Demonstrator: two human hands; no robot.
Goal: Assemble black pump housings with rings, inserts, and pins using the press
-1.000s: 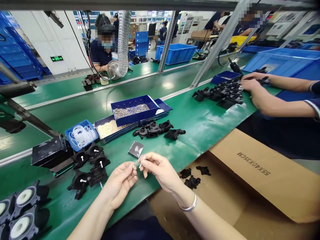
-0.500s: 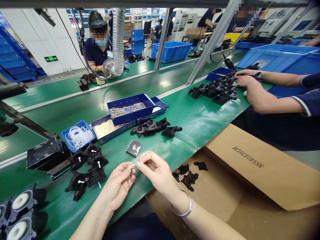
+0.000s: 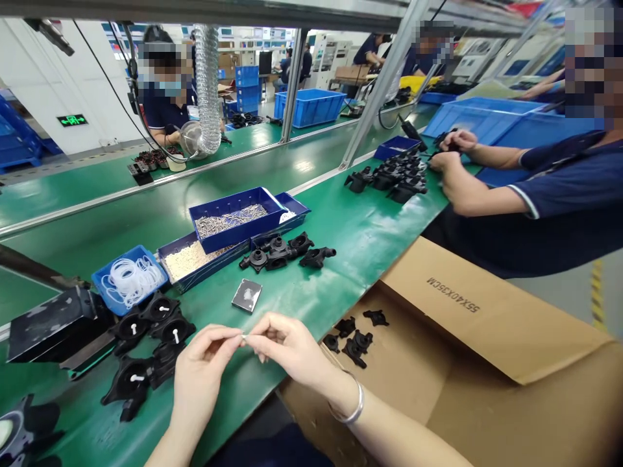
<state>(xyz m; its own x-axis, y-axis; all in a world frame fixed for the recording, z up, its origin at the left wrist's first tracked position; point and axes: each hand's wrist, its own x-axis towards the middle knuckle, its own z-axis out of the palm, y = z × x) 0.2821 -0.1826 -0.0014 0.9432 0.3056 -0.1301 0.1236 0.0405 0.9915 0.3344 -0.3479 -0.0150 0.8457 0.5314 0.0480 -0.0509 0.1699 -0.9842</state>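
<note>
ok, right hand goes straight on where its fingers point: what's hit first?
Probably the left hand, just past the small white piece at the tip of the right hand; whether the two hands touch is unclear.

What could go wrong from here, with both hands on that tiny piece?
The tiny white piece, pinched between left hand and right hand, might slip and perhaps drop toward the open carton. The left hand could also bump the nearby black housings, jarring their white pins.

The hands [image 3: 288, 350] mostly hide a white piece [image 3: 244, 337]; the frame's left edge crops a black housing [image 3: 35, 423].
</note>
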